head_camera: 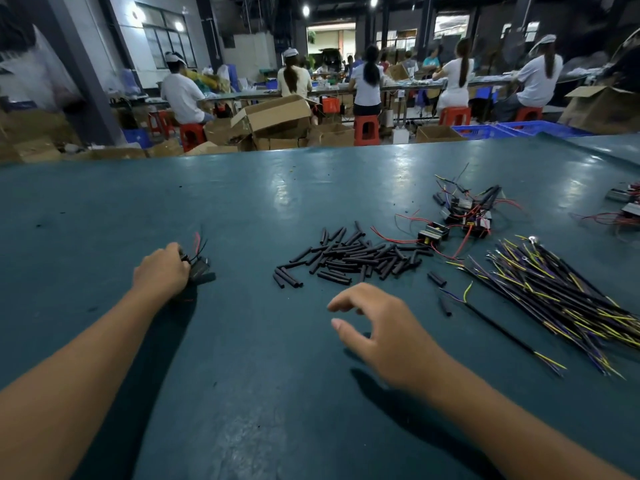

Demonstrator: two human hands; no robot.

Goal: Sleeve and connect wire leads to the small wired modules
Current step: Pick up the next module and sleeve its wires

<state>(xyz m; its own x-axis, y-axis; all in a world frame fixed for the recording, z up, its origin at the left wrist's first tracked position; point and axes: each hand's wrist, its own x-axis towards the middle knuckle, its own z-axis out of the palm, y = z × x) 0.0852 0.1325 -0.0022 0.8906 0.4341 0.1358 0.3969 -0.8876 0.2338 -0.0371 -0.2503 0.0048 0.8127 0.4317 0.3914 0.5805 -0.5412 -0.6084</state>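
My left hand (161, 268) grips a small black wired module (200, 266) at the left of the green table (242, 209); red and black leads stick up from it. My right hand (377, 327) hovers above the table with loosely spread fingers and holds nothing. Beyond it lies a heap of short black sleeve tubes (353, 258). A bundle of black wire leads with yellow and purple ends (554, 296) lies at the right. Several small modules with red wires (464, 216) sit behind the leads.
More modules (627, 206) lie at the table's far right edge. A single lead (498, 327) and loose sleeves (437, 278) lie near my right hand. Behind the table are cardboard boxes (273, 123), blue crates (519, 128) and seated workers on red stools.
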